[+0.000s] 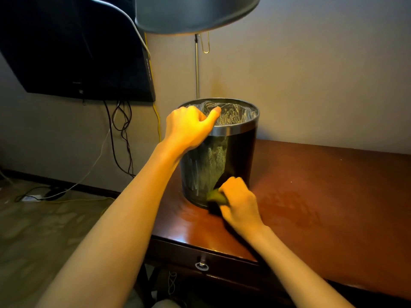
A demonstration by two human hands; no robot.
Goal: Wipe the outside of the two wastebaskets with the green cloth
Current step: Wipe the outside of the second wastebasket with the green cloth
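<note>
— Where was the bin [240, 152]?

— Upright on the desk [322, 185], near its left edge. The left hand [189, 127] was curled over the rim, thumb inside against the liner [233, 114].

— And the cloth [216, 195]?

— Bunched in the right hand [239, 201], fingers closed round it, pressed to the bin's base on the near side.

Room dim overall; warm yellow light falls from the lamp shade [198, 13] above the left hand [189, 127], tinting both hands and leaving soft glare on the desk top [311, 196] right of the right hand [239, 203]. Slight motion blur on that hand. Wide-angle bending at frame edges; floor left of the forearms murky.
</note>
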